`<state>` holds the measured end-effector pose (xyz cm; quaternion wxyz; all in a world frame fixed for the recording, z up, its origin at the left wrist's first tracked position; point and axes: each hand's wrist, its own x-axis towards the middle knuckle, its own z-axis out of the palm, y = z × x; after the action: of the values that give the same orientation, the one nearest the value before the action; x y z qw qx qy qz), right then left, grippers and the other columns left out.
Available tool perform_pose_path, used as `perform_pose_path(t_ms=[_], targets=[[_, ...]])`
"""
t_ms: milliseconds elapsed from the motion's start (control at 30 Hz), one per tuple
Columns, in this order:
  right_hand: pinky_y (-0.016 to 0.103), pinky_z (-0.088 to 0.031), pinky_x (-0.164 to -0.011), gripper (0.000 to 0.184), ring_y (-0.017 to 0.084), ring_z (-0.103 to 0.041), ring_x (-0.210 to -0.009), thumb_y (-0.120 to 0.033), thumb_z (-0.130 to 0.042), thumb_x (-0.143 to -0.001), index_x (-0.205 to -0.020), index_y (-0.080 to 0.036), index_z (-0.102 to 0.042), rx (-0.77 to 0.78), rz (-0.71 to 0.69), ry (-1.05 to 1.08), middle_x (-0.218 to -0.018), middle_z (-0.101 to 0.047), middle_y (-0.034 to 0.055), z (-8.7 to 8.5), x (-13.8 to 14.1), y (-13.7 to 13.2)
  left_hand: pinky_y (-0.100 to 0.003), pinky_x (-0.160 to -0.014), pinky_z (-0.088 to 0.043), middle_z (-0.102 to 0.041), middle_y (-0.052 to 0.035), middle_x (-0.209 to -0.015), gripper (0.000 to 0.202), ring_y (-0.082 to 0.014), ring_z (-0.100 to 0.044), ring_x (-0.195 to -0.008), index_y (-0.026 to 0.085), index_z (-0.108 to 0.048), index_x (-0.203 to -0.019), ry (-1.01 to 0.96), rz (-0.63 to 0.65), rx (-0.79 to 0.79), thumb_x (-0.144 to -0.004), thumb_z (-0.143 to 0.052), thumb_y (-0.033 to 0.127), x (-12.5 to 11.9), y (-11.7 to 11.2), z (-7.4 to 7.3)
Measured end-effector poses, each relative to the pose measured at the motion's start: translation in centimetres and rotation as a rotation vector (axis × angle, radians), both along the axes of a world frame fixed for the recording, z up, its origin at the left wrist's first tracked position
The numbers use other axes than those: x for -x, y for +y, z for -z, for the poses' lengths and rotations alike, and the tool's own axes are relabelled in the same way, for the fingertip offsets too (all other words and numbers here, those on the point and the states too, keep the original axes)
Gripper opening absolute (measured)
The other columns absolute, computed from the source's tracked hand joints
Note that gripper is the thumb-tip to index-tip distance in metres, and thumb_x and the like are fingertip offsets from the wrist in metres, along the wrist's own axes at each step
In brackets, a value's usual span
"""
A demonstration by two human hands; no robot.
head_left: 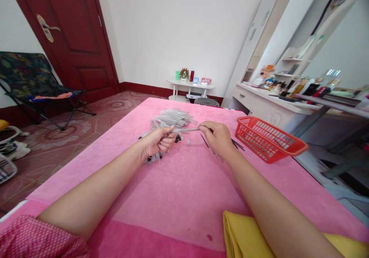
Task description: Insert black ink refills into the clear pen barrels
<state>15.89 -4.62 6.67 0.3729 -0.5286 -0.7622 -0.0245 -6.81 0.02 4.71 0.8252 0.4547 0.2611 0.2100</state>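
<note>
My left hand (160,139) is closed, with one end of a slim grey tube (188,130) pinched between thumb and fingers. At the tube's other end, the fingertips of my right hand (216,135) are closed on it, so it stretches level between both hands. Just behind lies a heap of translucent grey tubes (174,116) on the pink cloth. Small black pieces (178,138) and more clear tubes (156,157) lie beside and below my left hand, partly covered by it. Thin dark sticks (238,145) rest near my right hand, some hidden behind it.
An orange-red plastic basket (269,140) stands at the right of the pink-covered table (161,196). Folded yellow cloth (245,237) lies under my right forearm. Beyond are a dressing table (259,96), a small white stand (190,84), a folding chair (31,81) and a red door (72,39).
</note>
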Motion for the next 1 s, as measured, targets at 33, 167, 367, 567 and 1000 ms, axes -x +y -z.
perform_pose_path(t_ms=[33,167,367,567,1000], targets=[[0.025,-0.04,-0.07,0.024,0.018,-0.061,-0.08,-0.03,-0.046,-0.085,-0.083,-0.021,-0.068,-0.018,-0.001,-0.008,-0.086,-0.068,0.0043,0.0,0.1,-0.1,-0.013,-0.033,-0.009,-0.014,0.0092,-0.046,0.042,-0.0043,-0.003,-0.039,0.018,-0.032,-0.059,0.007,-0.005,0.005,-0.089,-0.03,0.047,0.0,0.0,0.0],[0.025,-0.04,-0.072,0.022,0.018,-0.061,-0.081,-0.027,-0.047,-0.084,-0.083,-0.02,-0.068,-0.071,-0.011,-0.006,-0.087,-0.068,0.0046,0.1,0.5,-0.4,-0.014,-0.033,-0.007,-0.012,0.0097,-0.046,0.044,-0.0043,-0.002,-0.04,0.019,-0.027,-0.056,0.06,-0.067,-0.069,-0.088,-0.031,0.048,-0.4,-0.5,0.0],[0.023,-0.037,-0.06,0.022,0.015,-0.057,-0.065,-0.024,-0.048,-0.08,-0.069,-0.018,-0.065,-0.045,0.045,0.064,-0.068,-0.064,0.0023,0.2,1.3,-0.7,-0.015,-0.035,-0.007,-0.017,0.0091,-0.047,0.043,-0.004,-0.004,-0.039,0.019,-0.026,-0.056,0.132,-0.22,-0.282,-0.088,-0.034,0.047,-1.5,-1.8,0.1],[0.022,-0.032,-0.052,0.025,0.014,-0.053,-0.057,-0.026,-0.046,-0.08,-0.063,-0.018,-0.064,0.104,0.109,0.09,-0.058,-0.059,0.0009,-0.1,1.4,-0.5,-0.017,-0.036,-0.008,-0.022,0.0084,-0.045,0.043,-0.004,-0.009,-0.037,0.019,-0.028,-0.057,0.2,-0.387,-0.483,-0.085,-0.039,0.051,-2.1,-2.2,-0.1],[0.027,-0.032,-0.057,0.024,0.019,-0.058,-0.069,-0.031,-0.05,-0.08,-0.091,-0.024,-0.069,-0.069,0.52,-0.055,-0.075,-0.068,0.0056,-4.9,-6.1,-0.8,-0.017,-0.04,-0.024,-0.05,0.0017,-0.057,0.035,-0.0047,-0.034,-0.042,0.013,-0.057,-0.081,0.193,-0.351,-0.669,-0.08,-0.051,0.047,-3.5,-3.9,-2.5]])
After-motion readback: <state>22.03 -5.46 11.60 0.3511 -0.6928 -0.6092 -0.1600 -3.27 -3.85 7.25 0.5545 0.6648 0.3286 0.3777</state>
